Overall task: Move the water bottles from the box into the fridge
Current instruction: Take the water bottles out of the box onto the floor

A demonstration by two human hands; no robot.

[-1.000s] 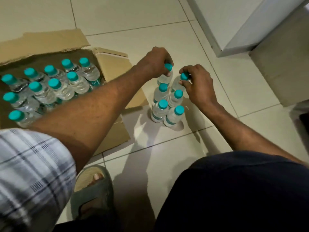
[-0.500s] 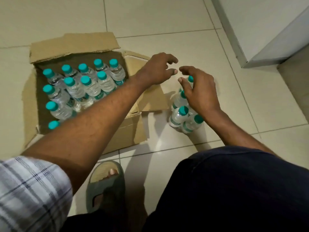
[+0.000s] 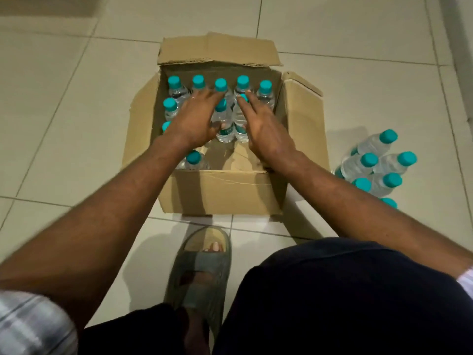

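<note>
Inside the cardboard box (image 3: 222, 193), which stands on the tiled floor (image 3: 76, 124), both hands are now recorded. Half a second ago they were poised over the floor cluster (image 3: 376, 162) just right of the box.

- Entry, left hand (image 3: 194, 119): the fingers are spread and extended across the teal caps of the middle rows. The thumb is laid against one upright bottle (image 3: 226, 120), and nothing is enclosed as yet.
- Entry, right hand (image 3: 263, 129): the fingers are held straight, with the tips laid on the cap of the neighbouring bottle (image 3: 238, 117). Nothing is grasped.
- Entry, water bottles (image 3: 198, 82): these are stored upright in the box. A back row of five is intact, and the near right corner is already emptied.
- Entry, floor cluster: the bottles are released and left untouched.
- Entry, slipper (image 3: 202, 265): it is placed before the box.
- Entry, fridge: it cannot be identified in view.

Assessment: the last pair is judged delivered to the cluster, and a further pair is being reached for. Unloading is partly done. Transfer into the fridge is judged still outstanding.
</note>
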